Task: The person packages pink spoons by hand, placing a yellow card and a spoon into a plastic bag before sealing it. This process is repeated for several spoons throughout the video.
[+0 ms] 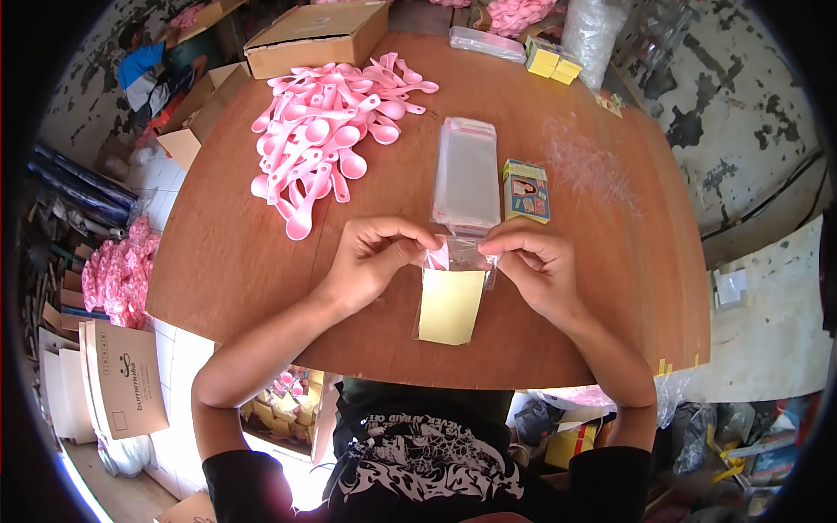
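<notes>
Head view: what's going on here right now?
A person at the table pinches the mouth of a clear bag with both hands: left hand and right hand at its top edge. A yellow pack lies inside, and something pink shows at the opening. Beyond the hands lie a stack of bags, a small box and a pile of pink spoons.

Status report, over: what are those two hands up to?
Left hand and right hand both pinching the mouth of a clear bag. Inside it a yellow pack, pink piece at the opening. Beyond, untouched: bag stack, spoon pile.
</notes>
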Demonstrator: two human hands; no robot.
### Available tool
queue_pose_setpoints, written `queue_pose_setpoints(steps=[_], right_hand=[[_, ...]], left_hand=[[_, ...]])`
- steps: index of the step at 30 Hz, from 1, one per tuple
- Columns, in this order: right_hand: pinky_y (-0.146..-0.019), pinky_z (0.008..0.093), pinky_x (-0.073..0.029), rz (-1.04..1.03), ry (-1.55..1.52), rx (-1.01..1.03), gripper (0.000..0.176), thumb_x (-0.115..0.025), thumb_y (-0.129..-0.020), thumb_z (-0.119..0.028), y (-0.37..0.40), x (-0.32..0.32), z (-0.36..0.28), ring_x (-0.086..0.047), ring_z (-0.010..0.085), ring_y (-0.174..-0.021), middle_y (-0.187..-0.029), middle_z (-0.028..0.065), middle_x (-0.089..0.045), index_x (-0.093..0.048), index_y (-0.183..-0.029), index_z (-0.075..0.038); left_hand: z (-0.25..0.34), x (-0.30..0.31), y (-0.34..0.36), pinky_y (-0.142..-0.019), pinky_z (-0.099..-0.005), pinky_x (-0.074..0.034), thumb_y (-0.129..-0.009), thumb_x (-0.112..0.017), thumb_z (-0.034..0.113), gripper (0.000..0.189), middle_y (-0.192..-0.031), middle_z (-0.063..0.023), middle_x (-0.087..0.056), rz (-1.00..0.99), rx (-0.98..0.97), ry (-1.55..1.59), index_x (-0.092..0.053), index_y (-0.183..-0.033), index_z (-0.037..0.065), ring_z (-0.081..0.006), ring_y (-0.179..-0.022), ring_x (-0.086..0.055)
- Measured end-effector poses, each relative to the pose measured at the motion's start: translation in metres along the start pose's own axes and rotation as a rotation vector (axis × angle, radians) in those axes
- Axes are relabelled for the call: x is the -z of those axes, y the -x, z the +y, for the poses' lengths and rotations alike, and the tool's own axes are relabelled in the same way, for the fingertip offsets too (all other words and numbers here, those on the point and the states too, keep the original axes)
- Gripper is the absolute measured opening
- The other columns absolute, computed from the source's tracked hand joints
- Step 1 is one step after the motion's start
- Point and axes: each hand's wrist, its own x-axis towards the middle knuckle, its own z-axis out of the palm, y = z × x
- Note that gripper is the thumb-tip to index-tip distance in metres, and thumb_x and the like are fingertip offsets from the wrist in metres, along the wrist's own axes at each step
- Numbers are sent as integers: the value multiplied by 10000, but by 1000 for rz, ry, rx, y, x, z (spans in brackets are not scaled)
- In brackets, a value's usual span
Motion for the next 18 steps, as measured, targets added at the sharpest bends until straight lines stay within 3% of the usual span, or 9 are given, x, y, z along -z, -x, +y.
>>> queue_pose_setpoints(steps=[6,9,11,16,18], right_hand=[[-772,250,-535,-34,-28,50,191,-576,-852,128,1,-2,-5,-633,146,-915,-1014,111,-612,-660,-1006,51],[-768,247,-562,18,-76,63,179,-641,-832,111,1,-12,-5,-639,153,-919,-1027,105,-579,-635,-1000,51],[-767,248,-573,55,-62,56,179,-662,-822,105,2,-17,-2,-643,154,-914,-1028,101,-569,-623,-987,49],[-778,258,-580,48,-67,31,204,-675,-813,109,4,-17,-9,-656,161,-890,-1043,92,-551,-595,-985,35],[-783,262,-575,-18,-216,43,216,-664,-820,111,6,-18,-13,-661,165,-885,-1042,94,-552,-587,-1005,32]], left_hand=[[3,2,2,-786,-291,-548,-904,-566,-17,122,-956,-117,-688,-52,1,107,-674,-949,-52,-173,-888,-670],[5,-2,2,-783,-285,-552,-885,-630,-15,83,-946,-106,-679,-68,-84,-102,-646,-961,-44,-168,-917,-662],[7,-7,1,-787,-274,-560,-824,-713,-31,208,-955,-83,-658,-57,-22,-75,-605,-1003,-24,-148,-952,-646],[19,-5,5,-792,-256,-553,-807,-721,-49,322,-1047,-79,-627,-102,1,-11,-560,-1082,-5,-142,-1013,-621],[33,-3,14,-801,-257,-553,-820,-714,-37,331,-1070,-77,-621,-125,7,-19,-554,-1107,-4,-146,-1023,-619]])
